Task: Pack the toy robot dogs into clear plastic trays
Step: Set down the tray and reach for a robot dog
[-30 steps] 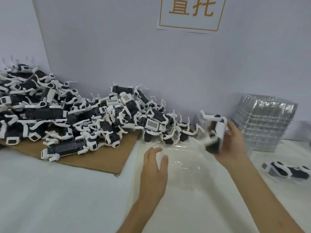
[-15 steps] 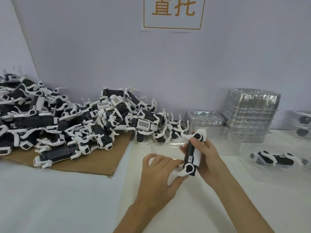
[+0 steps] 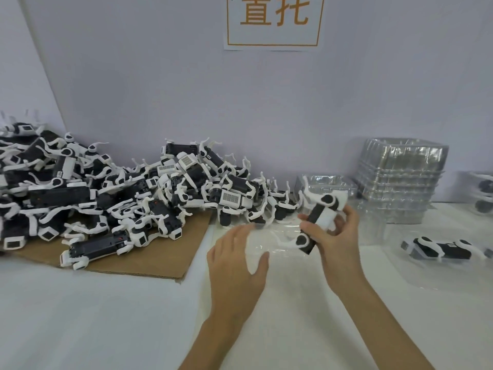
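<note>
Right hand (image 3: pixel 336 243) grasps a toy dog (image 3: pixel 321 217) over the clear tray (image 3: pixel 278 252); left hand (image 3: pixel 234 263)'s fingers lie released.

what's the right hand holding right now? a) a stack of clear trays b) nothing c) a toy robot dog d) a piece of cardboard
c: the right hand has its fingers curled round a black and white toy robot dog, while the stack of clear trays stands apart by the wall.
</note>
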Available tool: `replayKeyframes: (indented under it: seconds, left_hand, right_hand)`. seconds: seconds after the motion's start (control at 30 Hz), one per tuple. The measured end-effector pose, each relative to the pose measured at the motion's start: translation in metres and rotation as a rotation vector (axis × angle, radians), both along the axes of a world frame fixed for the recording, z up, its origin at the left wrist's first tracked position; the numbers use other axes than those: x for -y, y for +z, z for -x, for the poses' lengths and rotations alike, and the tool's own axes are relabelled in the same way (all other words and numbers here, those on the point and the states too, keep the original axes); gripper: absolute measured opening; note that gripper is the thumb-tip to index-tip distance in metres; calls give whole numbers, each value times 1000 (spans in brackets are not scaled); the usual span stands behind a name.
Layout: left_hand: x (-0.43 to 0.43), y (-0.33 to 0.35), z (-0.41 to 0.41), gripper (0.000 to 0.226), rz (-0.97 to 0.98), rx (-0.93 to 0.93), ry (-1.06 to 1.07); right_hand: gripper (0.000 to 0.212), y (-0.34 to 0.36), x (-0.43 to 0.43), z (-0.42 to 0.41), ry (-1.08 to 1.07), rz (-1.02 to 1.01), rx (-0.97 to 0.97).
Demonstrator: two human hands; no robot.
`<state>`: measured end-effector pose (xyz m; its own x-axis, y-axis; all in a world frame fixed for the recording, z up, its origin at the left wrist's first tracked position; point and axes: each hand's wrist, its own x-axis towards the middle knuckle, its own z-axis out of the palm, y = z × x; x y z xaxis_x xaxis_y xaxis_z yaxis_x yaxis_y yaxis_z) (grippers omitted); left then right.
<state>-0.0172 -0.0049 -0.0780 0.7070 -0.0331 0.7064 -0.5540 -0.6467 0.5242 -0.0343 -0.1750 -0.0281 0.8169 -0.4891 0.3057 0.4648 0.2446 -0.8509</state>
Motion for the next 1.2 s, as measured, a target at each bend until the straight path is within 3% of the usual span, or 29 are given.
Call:
replayKeyframes:
  seconds: [0.17,0.23,0.47,0.87,1.2]
  left_hand:
    - [-11,-4,-7,58,341,-588,-92]
    - [-10,-7,-8,54,352,-695,-139]
    - [-3,-5,-3,37,365,-688,-203]
    - [2,-11,-5,32,431,-629,-213]
    - [2,-11,-4,32,443,-598,-253]
  right_hand:
    - [70,2,22,0,-82,74,-33]
    - [72,1,25,1,-101,103,-16]
    - [39,1,32,1,-84,254,32]
    - [38,-7,30,2,-84,970,-68]
    - [36,-13,34,-2,-44,1278,-216]
